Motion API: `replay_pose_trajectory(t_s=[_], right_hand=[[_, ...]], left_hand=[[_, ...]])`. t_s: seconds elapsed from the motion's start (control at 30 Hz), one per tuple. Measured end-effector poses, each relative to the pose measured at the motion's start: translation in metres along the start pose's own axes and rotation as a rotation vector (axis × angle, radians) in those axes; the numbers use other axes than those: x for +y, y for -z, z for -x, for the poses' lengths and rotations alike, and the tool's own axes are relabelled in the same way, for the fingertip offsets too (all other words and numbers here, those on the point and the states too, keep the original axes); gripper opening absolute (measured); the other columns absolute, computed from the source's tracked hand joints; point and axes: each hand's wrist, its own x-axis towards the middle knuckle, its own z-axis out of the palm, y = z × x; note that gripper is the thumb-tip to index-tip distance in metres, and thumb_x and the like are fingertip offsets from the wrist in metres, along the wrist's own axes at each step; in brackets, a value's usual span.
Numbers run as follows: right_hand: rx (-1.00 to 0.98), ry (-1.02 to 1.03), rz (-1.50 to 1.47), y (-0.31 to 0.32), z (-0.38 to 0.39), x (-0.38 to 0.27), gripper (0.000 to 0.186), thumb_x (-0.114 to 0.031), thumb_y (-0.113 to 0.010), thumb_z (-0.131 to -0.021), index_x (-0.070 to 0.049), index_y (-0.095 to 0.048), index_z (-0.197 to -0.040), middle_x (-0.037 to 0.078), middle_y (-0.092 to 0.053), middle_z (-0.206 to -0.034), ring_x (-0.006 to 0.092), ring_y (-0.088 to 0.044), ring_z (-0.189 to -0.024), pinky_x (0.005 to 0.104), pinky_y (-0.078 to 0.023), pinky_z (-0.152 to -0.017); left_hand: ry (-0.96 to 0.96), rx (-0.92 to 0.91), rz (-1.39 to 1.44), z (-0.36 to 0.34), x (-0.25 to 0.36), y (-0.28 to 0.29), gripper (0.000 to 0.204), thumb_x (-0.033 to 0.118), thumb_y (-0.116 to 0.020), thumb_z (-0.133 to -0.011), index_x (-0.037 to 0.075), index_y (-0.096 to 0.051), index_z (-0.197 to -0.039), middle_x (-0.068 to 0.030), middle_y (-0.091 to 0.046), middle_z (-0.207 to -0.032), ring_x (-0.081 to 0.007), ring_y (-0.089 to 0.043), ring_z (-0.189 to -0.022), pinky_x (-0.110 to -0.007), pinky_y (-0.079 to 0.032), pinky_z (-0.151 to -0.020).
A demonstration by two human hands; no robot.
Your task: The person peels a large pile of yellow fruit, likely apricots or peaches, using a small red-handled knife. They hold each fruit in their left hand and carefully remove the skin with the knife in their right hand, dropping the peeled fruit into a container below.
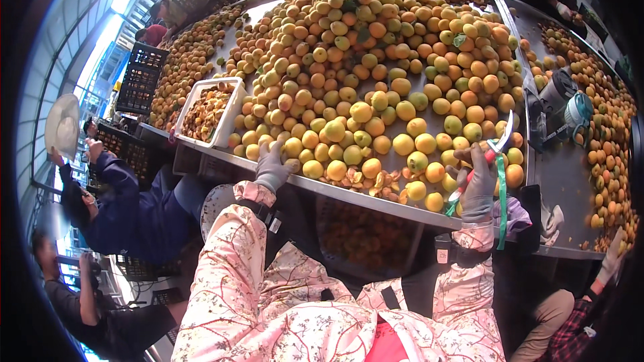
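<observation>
My left hand (272,169), in a grey glove, rests at the front edge of the steel table (402,210) among yellow-orange apricots (425,144), its fingers apart and touching the fruit. My right hand (475,184), also gloved, is closed on a curved-bladed knife (501,133) with a red handle; a green ribbon hangs beside it. Apricots are heaped beyond both hands, with split pieces (355,177) between them along the edge. A white tub (235,97) of brown fruit pieces stands left of my left hand.
Co-workers sit at left (127,214) and lower right (563,328). Black crates (137,74) stand at left. A metal divider separates a second fruit-covered surface at right, holding drink containers (578,110). Purple cloth (510,221) lies beside my right wrist. A bin of fruit pieces (365,234) is under the table.
</observation>
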Motion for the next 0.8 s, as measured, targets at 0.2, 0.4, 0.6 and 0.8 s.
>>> replay_pose_trajectory(t_s=[0.2, 0.4, 0.6, 0.8], right_hand=[[0.002, 0.012, 0.036, 0.002, -0.002, 0.003, 0.028, -0.029, -0.059, -0.091, -0.001, -0.058, -0.083, 0.012, -0.064, -0.078, 0.0055, -0.041, -0.035, 0.0286, -0.056, -0.05], [-0.011, 0.005, 0.06, -0.003, -0.001, 0.009, 0.025, -0.028, -0.059, -0.09, -0.004, -0.057, -0.086, 0.011, -0.064, -0.078, 0.0051, -0.04, -0.035, 0.0283, -0.055, -0.048], [0.008, -0.055, -0.004, -0.003, 0.0, 0.012, 0.015, -0.022, -0.058, -0.091, -0.008, -0.052, -0.089, 0.01, -0.063, -0.078, 0.0081, -0.043, -0.034, 0.0277, -0.053, -0.044], [-0.051, -0.016, 0.02, 0.0, -0.008, 0.017, 0.017, -0.023, -0.057, -0.092, -0.006, -0.054, -0.09, 0.01, -0.065, -0.078, 0.007, -0.043, -0.036, 0.029, -0.055, -0.047]], left_hand=[[0.088, -0.157, -0.099, -0.003, 0.009, 0.004, 0.085, 0.038, -0.082, -0.064, 0.021, -0.042, -0.137, -0.0219, -0.023, -0.144, -0.0406, -0.039, -0.125, -0.041, -0.037, -0.103], [0.122, -0.226, -0.099, -0.017, 0.008, 0.007, 0.086, 0.04, -0.081, -0.064, 0.022, -0.041, -0.138, -0.0236, -0.022, -0.143, -0.0428, -0.035, -0.127, -0.041, -0.035, -0.104], [0.058, -0.205, -0.038, -0.032, -0.021, -0.008, 0.088, 0.041, -0.079, -0.051, 0.022, -0.048, -0.131, -0.0287, -0.023, -0.141, -0.0449, -0.032, -0.128, -0.042, -0.032, -0.107], [0.078, -0.145, 0.027, -0.032, -0.011, -0.01, 0.084, 0.033, -0.086, -0.048, 0.015, -0.049, -0.121, -0.022, -0.025, -0.136, -0.0423, -0.038, -0.119, -0.043, -0.036, -0.103]])
